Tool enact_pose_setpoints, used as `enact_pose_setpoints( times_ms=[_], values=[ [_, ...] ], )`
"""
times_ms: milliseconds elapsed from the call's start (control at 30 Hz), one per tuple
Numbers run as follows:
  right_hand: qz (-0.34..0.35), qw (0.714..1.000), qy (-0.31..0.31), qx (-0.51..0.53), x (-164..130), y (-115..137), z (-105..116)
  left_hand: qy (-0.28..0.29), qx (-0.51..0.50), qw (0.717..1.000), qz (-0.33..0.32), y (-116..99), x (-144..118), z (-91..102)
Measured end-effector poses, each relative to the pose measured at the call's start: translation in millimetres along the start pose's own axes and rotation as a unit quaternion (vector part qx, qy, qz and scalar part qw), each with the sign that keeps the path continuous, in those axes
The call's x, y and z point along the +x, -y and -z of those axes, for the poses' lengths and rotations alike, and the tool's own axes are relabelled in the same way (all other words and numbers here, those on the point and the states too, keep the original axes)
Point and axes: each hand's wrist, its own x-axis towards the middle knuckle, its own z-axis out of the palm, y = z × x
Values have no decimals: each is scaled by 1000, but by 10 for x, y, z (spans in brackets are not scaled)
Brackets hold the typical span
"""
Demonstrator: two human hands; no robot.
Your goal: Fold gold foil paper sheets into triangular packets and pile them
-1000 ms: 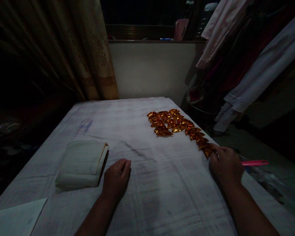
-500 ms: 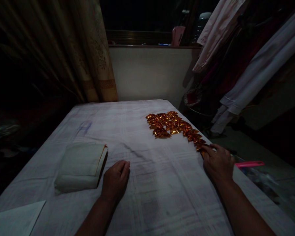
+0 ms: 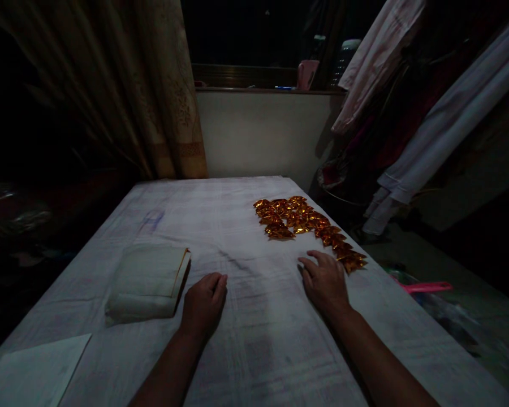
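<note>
My left hand [image 3: 206,302] rests on the cloth with its fingers curled into a fist, and nothing shows in it. Just left of it lies a pale, folded packet [image 3: 146,282] with a brown edge on its right side. My right hand [image 3: 326,281] is over the cloth, fingers apart and nothing in them. Right beside it ends a line of shiny, orange-gold foil-wrapped packets [image 3: 351,261]. This line joins a larger cluster of the same foil packets [image 3: 286,215] farther back, near the table's right edge.
A pale checked cloth [image 3: 246,350] covers the table. A white sheet [image 3: 38,373] lies at the near left. Beyond the right edge are a pink handle [image 3: 428,287] and hanging clothes [image 3: 432,121]. A curtain [image 3: 165,113] hangs behind, and a pink mug [image 3: 307,74] stands on the sill.
My right hand has let go of a foil packet at the near end of the line and moved left, its fingers opening. My left hand stays almost in place.
</note>
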Motion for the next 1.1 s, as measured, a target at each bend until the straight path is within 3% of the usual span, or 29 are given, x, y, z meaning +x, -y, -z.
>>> enact_pose_setpoints(
  times_ms=[100, 233, 433, 567, 700, 833, 933, 1100],
  values=[
    [42, 996, 51, 61, -10, 369, -43, -12, 12, 1000, -8, 9, -6, -13],
    [34, 990, 89, 109, -26, 691, -136, -25, 27, 999, -26, 14, -17, -26],
    [-12, 988, 64, 142, -75, 749, -213, -41, 40, 995, -86, -47, -127, 55],
    [-8, 988, 56, 147, -90, 724, -220, -77, 56, 990, -101, 104, -208, 392],
    [-6, 988, 50, 149, -94, 729, -220, -121, 169, 978, -15, 492, -213, 817],
    [-2, 988, 47, 148, -100, 738, -211, -43, 280, 954, 95, 801, -218, 1021],
    [2, 988, 46, 147, -118, 741, -194, -5, 300, 949, 100, 852, -240, 1041],
    [9, 988, 41, 148, -181, 740, -171, -22, 294, 952, 86, 771, -259, 1044]
  ],
)
